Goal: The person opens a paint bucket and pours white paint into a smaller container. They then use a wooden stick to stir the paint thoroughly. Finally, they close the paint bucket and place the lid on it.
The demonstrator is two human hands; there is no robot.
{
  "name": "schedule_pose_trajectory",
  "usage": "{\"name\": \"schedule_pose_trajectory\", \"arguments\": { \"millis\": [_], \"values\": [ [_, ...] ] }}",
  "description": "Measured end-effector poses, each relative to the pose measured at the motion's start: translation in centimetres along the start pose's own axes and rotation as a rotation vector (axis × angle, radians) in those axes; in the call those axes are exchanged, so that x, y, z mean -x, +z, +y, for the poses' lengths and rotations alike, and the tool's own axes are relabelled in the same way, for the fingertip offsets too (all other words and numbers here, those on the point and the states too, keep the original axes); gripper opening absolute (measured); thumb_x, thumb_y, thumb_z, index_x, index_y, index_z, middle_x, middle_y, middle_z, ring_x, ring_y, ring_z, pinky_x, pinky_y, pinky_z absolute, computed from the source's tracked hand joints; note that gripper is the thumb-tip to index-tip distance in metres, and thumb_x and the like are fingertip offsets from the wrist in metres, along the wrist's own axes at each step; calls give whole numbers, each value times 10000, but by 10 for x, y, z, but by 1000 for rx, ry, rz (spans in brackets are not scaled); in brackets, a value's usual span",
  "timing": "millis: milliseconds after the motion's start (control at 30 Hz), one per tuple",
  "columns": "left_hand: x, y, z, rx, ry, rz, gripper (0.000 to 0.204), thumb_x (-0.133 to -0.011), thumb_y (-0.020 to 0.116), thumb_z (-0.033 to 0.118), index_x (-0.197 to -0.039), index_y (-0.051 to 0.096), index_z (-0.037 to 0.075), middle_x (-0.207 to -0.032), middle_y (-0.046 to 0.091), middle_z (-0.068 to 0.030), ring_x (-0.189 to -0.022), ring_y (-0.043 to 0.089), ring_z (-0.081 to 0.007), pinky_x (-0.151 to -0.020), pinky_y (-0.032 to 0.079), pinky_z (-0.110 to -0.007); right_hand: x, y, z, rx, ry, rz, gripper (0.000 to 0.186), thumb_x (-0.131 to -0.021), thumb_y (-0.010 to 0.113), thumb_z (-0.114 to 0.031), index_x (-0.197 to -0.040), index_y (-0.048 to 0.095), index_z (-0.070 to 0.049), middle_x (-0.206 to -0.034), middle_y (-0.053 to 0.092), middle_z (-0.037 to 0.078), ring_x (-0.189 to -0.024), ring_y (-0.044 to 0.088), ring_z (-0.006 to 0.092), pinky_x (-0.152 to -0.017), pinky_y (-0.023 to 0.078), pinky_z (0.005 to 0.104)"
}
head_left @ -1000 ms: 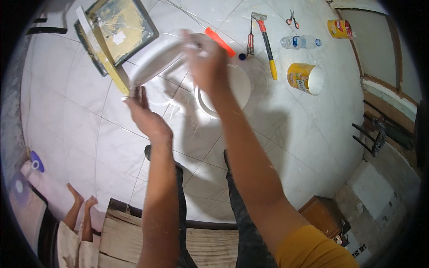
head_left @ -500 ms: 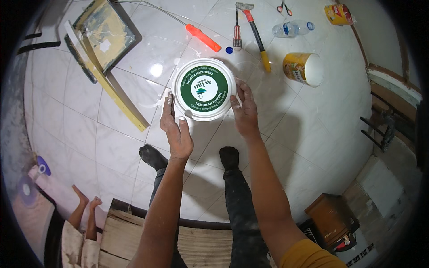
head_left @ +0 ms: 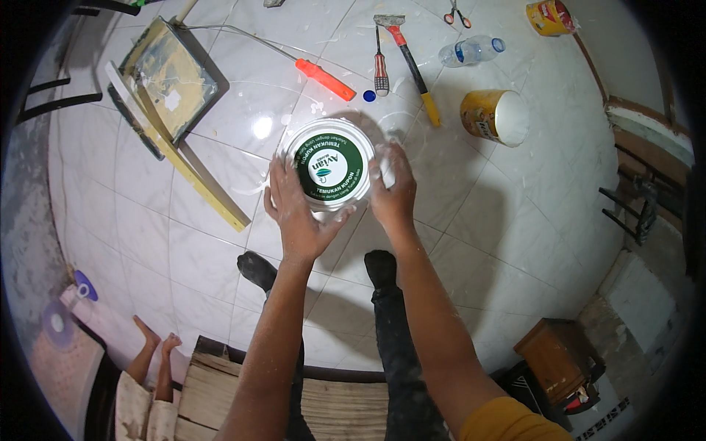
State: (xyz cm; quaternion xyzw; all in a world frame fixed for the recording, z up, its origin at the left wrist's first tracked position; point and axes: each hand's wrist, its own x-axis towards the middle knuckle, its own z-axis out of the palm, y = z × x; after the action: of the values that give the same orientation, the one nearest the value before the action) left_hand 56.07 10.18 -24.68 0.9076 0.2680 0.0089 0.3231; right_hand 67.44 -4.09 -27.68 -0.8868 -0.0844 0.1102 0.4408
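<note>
A round white paint tub [head_left: 351,131], its lid bearing a green and white label, is between my two hands over the tiled floor. On its near left side my left hand [head_left: 298,217] lies along the lid's rim, thumb stretched toward the near edge. My right hand [head_left: 395,192] is at the right rim with its fingers bent round the side. The tub's lower part is hidden under the lid. Beyond it lie a putty knife with an orange handle [head_left: 325,79] and a small blue bottle cap [head_left: 369,95].
A screwdriver [head_left: 380,73], a scraper with a long handle [head_left: 414,70], scissors [head_left: 457,15], a plastic bottle [head_left: 472,51] and a yellow tub [head_left: 482,114] lie farther off. At left are a stained board [head_left: 165,73] and a yellow bar [head_left: 195,176]. Another person's legs [head_left: 151,353] show lower left.
The tub looks slightly smaller and sits a little nearer in the picture and more to the left. My left hand has shifted further over its near left rim. The view has moved slightly.
</note>
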Motion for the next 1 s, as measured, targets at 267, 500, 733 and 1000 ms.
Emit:
{"name": "schedule_pose_trajectory", "arguments": {
  "millis": [267,500,733,1000],
  "values": [
    [-47,16,15,-203,47,-28,1565,-452,842,833,-1638,242,6,-1679,200,-297,-1541,208,-494,-1220,210,-612,-69,47,5,21,304,-19,454,-1085,465,-346,-1300,610,27,-1184,690,302,-1136,645,482,-985,505,507],
    [-52,7,27,-359,-85,-240,1607,-454,886,792,-1665,136,48,-1687,142,-287,-1541,168,-487,-1226,252,-595,-71,51,-1,316,436,-123,485,-1097,389,-408,-1296,631,-37,-1275,668,271,-1207,630,429,-1030,476,555],
    [-58,-12,30,-273,-114,-346,1634,-456,911,763,-1669,78,52,-1697,61,-294,-1560,78,-499,-1230,200,-628,-66,25,3,190,232,12,452,-1047,572,-426,-1043,683,12,-1002,717,252,-943,691,422,-858,526,505],
    [-40,-14,-30,452,-666,26,689,-846,857,405,-1264,630,-94,-1160,690,-264,-960,710,-298,-838,570,-394,-55,3,22,-49,260,-204,439,-986,714,-367,-807,672,32,-692,648,130,-635,565,193,-637,469,396]
  ]
}}
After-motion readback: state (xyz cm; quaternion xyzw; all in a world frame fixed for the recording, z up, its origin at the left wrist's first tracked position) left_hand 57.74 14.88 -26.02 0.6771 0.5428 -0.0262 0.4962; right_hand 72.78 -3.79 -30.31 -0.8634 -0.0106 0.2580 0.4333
